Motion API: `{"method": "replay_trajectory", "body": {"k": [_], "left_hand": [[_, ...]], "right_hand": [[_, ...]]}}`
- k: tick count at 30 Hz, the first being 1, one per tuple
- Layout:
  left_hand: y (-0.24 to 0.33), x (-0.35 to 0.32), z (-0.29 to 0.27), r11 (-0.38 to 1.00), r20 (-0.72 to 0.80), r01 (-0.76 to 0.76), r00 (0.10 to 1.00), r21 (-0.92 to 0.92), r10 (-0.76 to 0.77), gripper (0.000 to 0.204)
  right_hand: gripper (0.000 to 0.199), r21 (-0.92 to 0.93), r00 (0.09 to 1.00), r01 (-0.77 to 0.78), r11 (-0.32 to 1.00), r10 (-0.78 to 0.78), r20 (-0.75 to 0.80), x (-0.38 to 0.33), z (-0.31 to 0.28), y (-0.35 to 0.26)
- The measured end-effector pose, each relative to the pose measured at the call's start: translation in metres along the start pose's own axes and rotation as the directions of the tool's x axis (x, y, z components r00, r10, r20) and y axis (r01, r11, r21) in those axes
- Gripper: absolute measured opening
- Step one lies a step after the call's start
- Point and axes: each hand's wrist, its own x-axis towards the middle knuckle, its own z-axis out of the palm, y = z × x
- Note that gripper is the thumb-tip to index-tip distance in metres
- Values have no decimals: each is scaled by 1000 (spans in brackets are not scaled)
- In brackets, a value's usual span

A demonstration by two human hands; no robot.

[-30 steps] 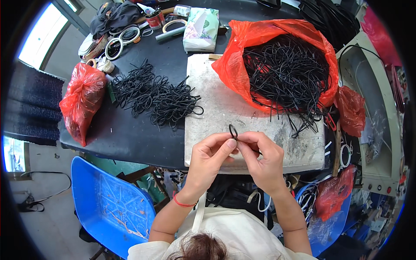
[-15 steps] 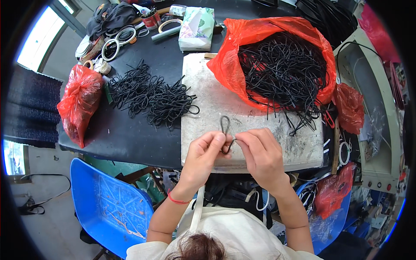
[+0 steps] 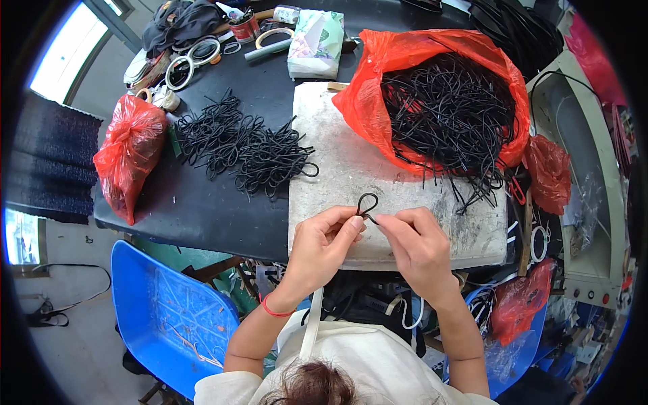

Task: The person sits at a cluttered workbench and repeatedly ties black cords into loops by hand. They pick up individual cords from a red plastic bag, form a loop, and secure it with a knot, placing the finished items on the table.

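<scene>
A thin black cord [image 3: 368, 197], bent into a small loop, stands up between my hands over the near part of the pale board [image 3: 432, 223]. My left hand [image 3: 329, 237] pinches the base of the loop between thumb and fingers. On the other side my right hand [image 3: 418, 244] pinches a short end of the same cord, its fingertips close to the left ones. Beyond the hands, an open red plastic bag [image 3: 368, 101] bulges with a tangle of black cords [image 3: 452, 111]. Left of the board lies a pile of looped black cords [image 3: 243, 148].
A tied red bag [image 3: 131, 152] sits at the table's left end. Tape rolls [image 3: 179, 73], a tissue pack [image 3: 316, 44] and a red can [image 3: 244, 28] stand at the back. Blue plastic chairs [image 3: 162, 310] flank me. A beige machine casing [image 3: 594, 263] stands to the right.
The cord's loop has become rounder, and its crossing now sits at my left fingertips. My right hand has shifted slightly right. The whole view has moved a little.
</scene>
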Motion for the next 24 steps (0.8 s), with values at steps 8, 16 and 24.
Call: {"method": "replay_trajectory", "body": {"k": [8,16,24], "left_hand": [[-1,0,1,999,57,20,998,-31,-18,19],[3,1,0,974,-26,-83,996,212,91,17],[7,-9,-5,886,268,-360,920,291,286,25]], "right_hand": [[22,-83,998,-49,995,52,29,4,-2,-7],[24,-148,999,30,989,-25,33,2,-4,-4],[12,213,974,-160,964,119,193,21,-24,17]]}}
